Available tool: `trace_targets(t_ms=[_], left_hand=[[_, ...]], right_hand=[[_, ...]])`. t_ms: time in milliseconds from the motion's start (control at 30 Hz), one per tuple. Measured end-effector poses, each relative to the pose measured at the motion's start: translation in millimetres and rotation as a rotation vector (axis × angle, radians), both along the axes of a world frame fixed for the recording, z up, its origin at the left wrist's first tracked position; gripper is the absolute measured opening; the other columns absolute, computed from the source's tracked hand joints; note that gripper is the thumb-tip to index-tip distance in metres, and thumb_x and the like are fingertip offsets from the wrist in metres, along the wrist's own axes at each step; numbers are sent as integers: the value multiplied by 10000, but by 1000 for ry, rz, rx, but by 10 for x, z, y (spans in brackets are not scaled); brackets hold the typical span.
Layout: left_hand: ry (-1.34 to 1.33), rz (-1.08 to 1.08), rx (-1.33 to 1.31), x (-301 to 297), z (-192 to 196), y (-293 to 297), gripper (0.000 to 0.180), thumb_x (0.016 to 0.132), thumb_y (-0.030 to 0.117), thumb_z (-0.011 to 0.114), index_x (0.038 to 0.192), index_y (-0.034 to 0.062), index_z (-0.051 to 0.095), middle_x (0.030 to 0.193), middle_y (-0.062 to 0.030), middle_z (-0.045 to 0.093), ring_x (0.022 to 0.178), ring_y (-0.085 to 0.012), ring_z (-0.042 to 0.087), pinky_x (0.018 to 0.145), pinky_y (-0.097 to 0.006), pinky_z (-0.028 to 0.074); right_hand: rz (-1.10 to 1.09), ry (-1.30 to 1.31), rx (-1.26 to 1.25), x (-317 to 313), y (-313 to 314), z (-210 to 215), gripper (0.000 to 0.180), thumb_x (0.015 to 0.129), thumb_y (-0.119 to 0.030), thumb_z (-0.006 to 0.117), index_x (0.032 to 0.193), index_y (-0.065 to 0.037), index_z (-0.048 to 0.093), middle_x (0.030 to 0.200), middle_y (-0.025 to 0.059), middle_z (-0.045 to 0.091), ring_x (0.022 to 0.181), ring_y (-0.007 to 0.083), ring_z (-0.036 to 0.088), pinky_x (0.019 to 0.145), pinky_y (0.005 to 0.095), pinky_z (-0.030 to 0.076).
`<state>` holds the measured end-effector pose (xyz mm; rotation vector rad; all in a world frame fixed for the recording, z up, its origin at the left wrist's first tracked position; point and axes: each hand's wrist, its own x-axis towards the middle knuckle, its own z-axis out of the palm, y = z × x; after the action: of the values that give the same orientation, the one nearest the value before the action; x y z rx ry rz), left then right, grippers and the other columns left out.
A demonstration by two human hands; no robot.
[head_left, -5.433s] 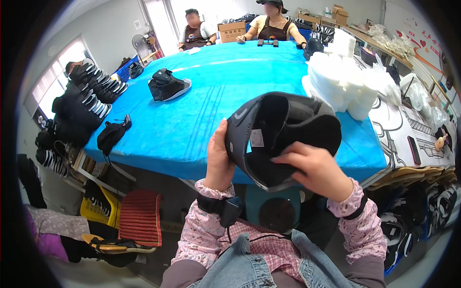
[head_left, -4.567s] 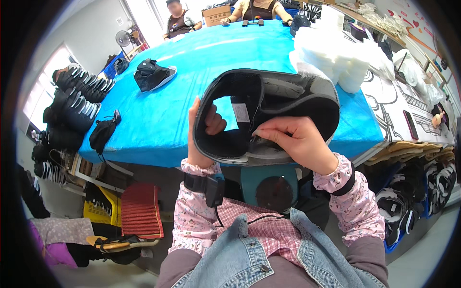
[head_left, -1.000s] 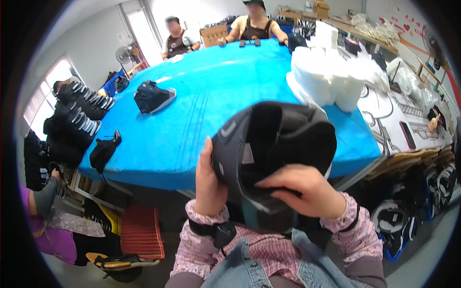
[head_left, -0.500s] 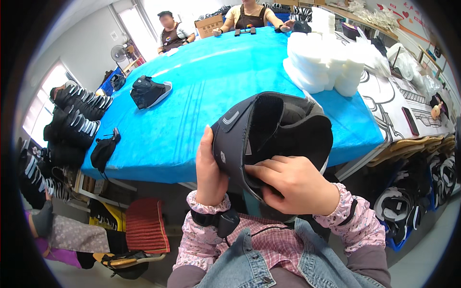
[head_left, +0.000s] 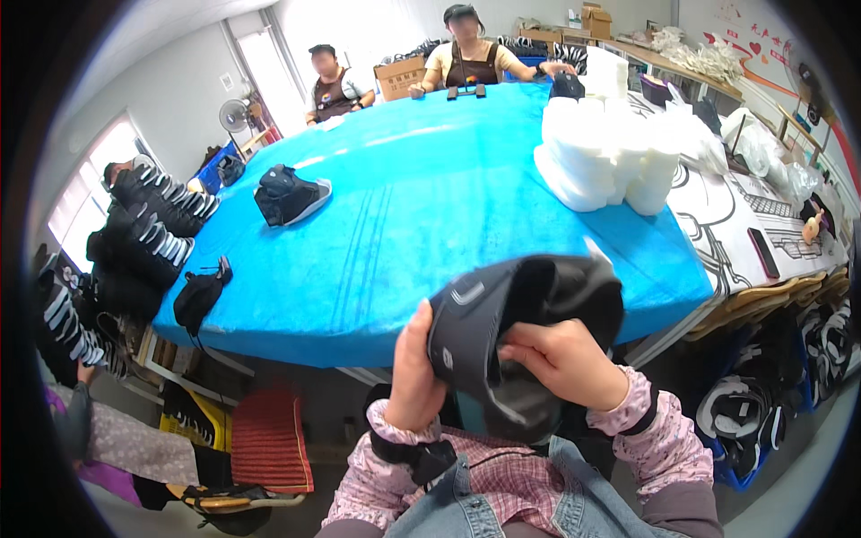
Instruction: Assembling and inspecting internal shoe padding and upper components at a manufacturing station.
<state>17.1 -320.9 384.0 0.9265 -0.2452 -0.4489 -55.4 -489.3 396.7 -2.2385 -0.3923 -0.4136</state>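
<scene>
A dark grey cap (head_left: 475, 314) is held up in front of me at the near edge of the table, its hollow inside turned partly toward me. Around its left side my left hand (head_left: 414, 377) is closed, thumb up along the outer panel. My right hand (head_left: 565, 363) reaches into the opening with curled fingers, pinching near the inner edge of the band; the fingertips are partly hidden. The cap's lower part looks blurred by motion.
A blue-covered table (head_left: 395, 224) spreads ahead, bearing another cap (head_left: 289, 195), a small black pouch-like item (head_left: 201, 296) and stacked white pads (head_left: 592, 152). Stacks of dark caps (head_left: 148, 215) stand left. Two people sit across; another person's sleeve (head_left: 76, 412) shows at left.
The cap has come lower in view and tipped, with both hands moving along. My right hand's fingers have shifted up and further inside the opening. The view has tilted upward.
</scene>
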Motion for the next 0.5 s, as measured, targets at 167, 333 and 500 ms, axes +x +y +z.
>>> trace_targets(t_ms=[167, 333, 500], left_hand=[[-381, -1, -131, -52, 104, 83, 375, 967, 226, 388, 1254, -16, 388, 1195, -132, 514, 1030, -176, 544, 886, -307, 448], [-309, 37, -177, -47, 149, 93, 347, 966, 230, 398, 1217, -7, 422, 1137, -121, 546, 996, -157, 560, 837, -287, 472], [-112, 170, -11, 1, 218, 76, 391, 948, 397, 385, 1007, 62, 580, 822, -3, 607, 739, -84, 573, 655, -228, 458]], right_hand=[[35, -21, 82, -7, -177, 1, 134, 826, -148, 601, 846, -20, 636, 715, 137, 617, 622, 289, 601, 556, 312, 467], [86, -53, -69, -73, -162, 1, 177, 782, -120, 632, 940, -43, 615, 791, 120, 623, 713, 266, 612, 617, 311, 472], [181, -354, -144, -131, 64, 114, 366, 717, -80, 656, 1067, -43, 556, 955, 65, 605, 878, 235, 583, 793, 350, 438]])
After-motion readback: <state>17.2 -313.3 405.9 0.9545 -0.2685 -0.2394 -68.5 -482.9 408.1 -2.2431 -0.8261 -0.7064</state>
